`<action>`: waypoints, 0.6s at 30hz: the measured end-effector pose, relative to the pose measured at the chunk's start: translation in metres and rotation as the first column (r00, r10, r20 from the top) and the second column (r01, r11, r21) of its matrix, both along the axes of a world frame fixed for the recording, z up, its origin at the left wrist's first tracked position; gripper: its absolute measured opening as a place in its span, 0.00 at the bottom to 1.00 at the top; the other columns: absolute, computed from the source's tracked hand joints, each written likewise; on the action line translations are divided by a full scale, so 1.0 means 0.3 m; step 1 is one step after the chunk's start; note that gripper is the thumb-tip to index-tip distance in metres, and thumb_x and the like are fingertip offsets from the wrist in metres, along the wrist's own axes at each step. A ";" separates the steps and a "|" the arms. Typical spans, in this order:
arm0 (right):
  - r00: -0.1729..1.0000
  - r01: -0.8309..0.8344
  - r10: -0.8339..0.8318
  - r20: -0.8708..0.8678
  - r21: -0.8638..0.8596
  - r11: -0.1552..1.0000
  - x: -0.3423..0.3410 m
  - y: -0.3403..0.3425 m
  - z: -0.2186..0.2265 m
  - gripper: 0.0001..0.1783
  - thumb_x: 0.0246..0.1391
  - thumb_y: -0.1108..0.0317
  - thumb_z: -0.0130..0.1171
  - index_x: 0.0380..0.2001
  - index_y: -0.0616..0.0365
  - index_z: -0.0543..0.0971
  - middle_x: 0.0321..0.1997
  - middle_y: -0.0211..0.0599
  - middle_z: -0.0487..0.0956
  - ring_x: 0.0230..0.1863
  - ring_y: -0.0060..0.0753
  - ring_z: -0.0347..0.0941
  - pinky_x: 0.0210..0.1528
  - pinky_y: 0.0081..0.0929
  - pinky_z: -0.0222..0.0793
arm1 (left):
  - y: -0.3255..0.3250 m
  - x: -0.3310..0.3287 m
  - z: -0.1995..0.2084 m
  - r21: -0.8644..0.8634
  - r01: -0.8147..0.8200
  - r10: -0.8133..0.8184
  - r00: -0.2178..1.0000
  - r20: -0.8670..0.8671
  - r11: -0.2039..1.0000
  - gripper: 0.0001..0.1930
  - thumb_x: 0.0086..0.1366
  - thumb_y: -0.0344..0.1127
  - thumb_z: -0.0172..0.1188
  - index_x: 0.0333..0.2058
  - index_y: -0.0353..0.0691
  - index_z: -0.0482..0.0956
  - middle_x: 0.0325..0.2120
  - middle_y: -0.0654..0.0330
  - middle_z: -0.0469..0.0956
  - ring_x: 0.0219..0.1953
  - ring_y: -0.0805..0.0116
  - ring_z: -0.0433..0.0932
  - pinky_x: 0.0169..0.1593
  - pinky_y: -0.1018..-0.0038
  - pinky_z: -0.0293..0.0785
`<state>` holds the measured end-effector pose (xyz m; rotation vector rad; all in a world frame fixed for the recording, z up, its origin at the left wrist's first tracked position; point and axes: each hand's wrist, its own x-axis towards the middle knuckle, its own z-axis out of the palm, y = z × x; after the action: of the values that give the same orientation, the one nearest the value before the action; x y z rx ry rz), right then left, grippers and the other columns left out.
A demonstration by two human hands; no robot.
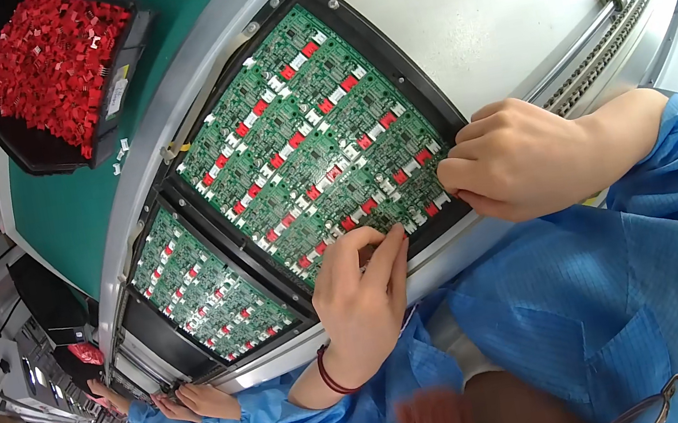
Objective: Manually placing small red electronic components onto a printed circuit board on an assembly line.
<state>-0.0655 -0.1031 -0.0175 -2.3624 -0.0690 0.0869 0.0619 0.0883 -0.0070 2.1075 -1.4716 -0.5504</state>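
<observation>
A green circuit board panel (299,162) with rows of red and white connectors lies in a black frame (387,55) before me. My left hand (362,293) is at the panel's near edge, its fingers drawn together with the tips against the board by the lowest connectors. At the panel's right corner my right hand (519,159) is closed, its fingers curled in beside the end of the connector rows. What either hand grips, if anything, is hidden by the fingers.
A second green panel (207,292) in a black frame sits to the left on the conveyor. A black bin (33,151) of red connectors stands at upper left on a green surface (53,219). A chain (609,32) runs along the far right. A co-worker's hands (201,402) are at lower left.
</observation>
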 end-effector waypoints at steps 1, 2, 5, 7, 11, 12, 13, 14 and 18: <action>0.999 0.014 -0.013 0.029 -0.018 1.000 -0.002 0.004 -0.002 0.09 0.36 0.73 0.57 0.18 0.58 0.66 0.14 0.33 0.68 0.18 0.35 0.67 0.22 0.29 0.64 | 0.001 0.000 -0.002 -0.002 0.004 -0.004 1.000 0.000 1.000 0.08 0.48 0.26 0.64 0.30 0.37 0.78 0.27 0.61 0.70 0.25 0.64 0.70 0.28 0.72 0.67; 0.998 0.028 -0.025 0.058 -0.035 0.999 -0.004 0.007 -0.005 0.09 0.35 0.74 0.58 0.18 0.57 0.66 0.14 0.33 0.68 0.17 0.35 0.66 0.21 0.29 0.63 | 0.001 0.000 -0.005 -0.004 0.007 -0.007 1.000 -0.001 1.000 0.09 0.48 0.26 0.64 0.30 0.36 0.78 0.27 0.61 0.70 0.24 0.64 0.70 0.28 0.72 0.67; 0.998 0.044 -0.042 0.048 -0.049 0.998 -0.005 0.014 -0.001 0.09 0.35 0.73 0.58 0.17 0.57 0.66 0.14 0.32 0.67 0.18 0.34 0.65 0.21 0.28 0.63 | -0.003 -0.003 -0.007 0.010 -0.077 0.077 0.993 -0.091 0.997 0.10 0.47 0.26 0.64 0.30 0.36 0.77 0.25 0.61 0.70 0.25 0.64 0.70 0.28 0.72 0.66; 0.998 0.051 -0.048 0.044 -0.056 0.997 -0.005 0.016 0.001 0.10 0.34 0.73 0.58 0.17 0.57 0.66 0.14 0.32 0.67 0.18 0.34 0.66 0.22 0.28 0.63 | -0.009 0.007 -0.006 0.001 -0.045 0.045 0.997 -0.069 0.999 0.10 0.47 0.25 0.64 0.30 0.36 0.77 0.25 0.60 0.69 0.25 0.64 0.69 0.29 0.72 0.66; 0.997 0.070 -0.067 0.045 -0.070 0.995 -0.011 0.021 -0.001 0.10 0.34 0.73 0.59 0.18 0.57 0.66 0.14 0.32 0.67 0.19 0.33 0.66 0.23 0.28 0.63 | -0.013 0.014 -0.006 -0.049 0.052 -0.053 0.999 0.001 0.997 0.09 0.46 0.25 0.65 0.27 0.37 0.76 0.23 0.61 0.69 0.25 0.64 0.68 0.28 0.71 0.64; 0.997 0.072 -0.069 0.039 -0.067 0.995 -0.011 0.022 0.001 0.10 0.34 0.73 0.59 0.18 0.57 0.66 0.14 0.32 0.67 0.19 0.33 0.66 0.23 0.28 0.63 | -0.015 0.016 -0.005 -0.046 0.054 -0.054 0.999 -0.005 0.997 0.09 0.46 0.25 0.65 0.27 0.37 0.76 0.23 0.61 0.69 0.25 0.64 0.68 0.28 0.71 0.64; 0.997 0.075 -0.073 0.040 -0.072 0.995 -0.009 0.022 0.005 0.10 0.34 0.73 0.59 0.18 0.57 0.66 0.14 0.32 0.67 0.19 0.33 0.66 0.23 0.28 0.63 | -0.017 0.018 -0.002 -0.034 0.065 -0.065 0.998 -0.006 0.997 0.09 0.44 0.24 0.66 0.26 0.36 0.76 0.23 0.60 0.69 0.25 0.63 0.68 0.28 0.71 0.64; 0.996 0.079 -0.076 0.040 -0.077 0.994 -0.009 0.022 0.006 0.10 0.33 0.72 0.59 0.18 0.57 0.66 0.15 0.32 0.67 0.19 0.33 0.66 0.24 0.27 0.63 | -0.018 0.019 0.001 -0.021 0.076 -0.076 0.997 -0.007 0.997 0.09 0.43 0.23 0.66 0.25 0.36 0.77 0.23 0.59 0.70 0.25 0.63 0.68 0.28 0.71 0.64; 0.998 0.042 -0.038 0.041 -0.118 0.992 -0.018 0.009 0.007 0.10 0.33 0.72 0.59 0.17 0.58 0.67 0.15 0.31 0.68 0.20 0.32 0.66 0.24 0.26 0.64 | -0.030 0.026 0.003 0.005 0.101 -0.101 0.995 -0.013 0.995 0.09 0.43 0.24 0.66 0.26 0.36 0.77 0.22 0.60 0.70 0.25 0.63 0.68 0.28 0.72 0.64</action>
<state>-0.0709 -0.1005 -0.0155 -2.4834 -0.0363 0.0259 0.0696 0.0794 -0.0062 2.0388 -1.5782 -0.6052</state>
